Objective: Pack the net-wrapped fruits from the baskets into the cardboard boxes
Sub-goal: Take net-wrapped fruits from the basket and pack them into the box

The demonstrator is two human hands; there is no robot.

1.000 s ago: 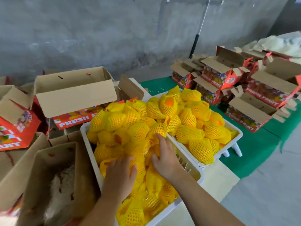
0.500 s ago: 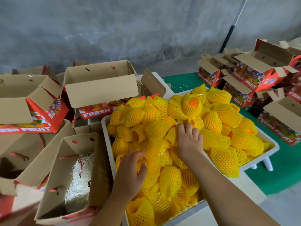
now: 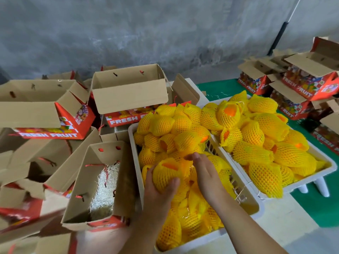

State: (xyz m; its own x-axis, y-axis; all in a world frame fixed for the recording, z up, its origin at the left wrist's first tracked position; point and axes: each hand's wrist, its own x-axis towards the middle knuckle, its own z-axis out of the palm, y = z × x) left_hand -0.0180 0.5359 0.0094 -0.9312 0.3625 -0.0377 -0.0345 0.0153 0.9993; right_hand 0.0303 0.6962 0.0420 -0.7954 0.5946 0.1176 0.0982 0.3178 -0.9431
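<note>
Now, with left hand [image 3: 157, 187] cupped round a net-wrapped fruit [image 3: 167, 174] just above the near basket [image 3: 134, 158] and right hand [image 3: 204, 173] flat beside it, lift clear, swing left, settle gently onto the straw-lined open box [image 3: 95, 180].

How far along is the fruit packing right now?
Early on. Done: the nearest open box is lined with pale shredded padding but holds no fruit. In hand: the left hand grips one net-wrapped fruit above the near basket; the right hand lies open beside it. Left: both the near and far basket are heaped, and other boxes stand open.
</note>
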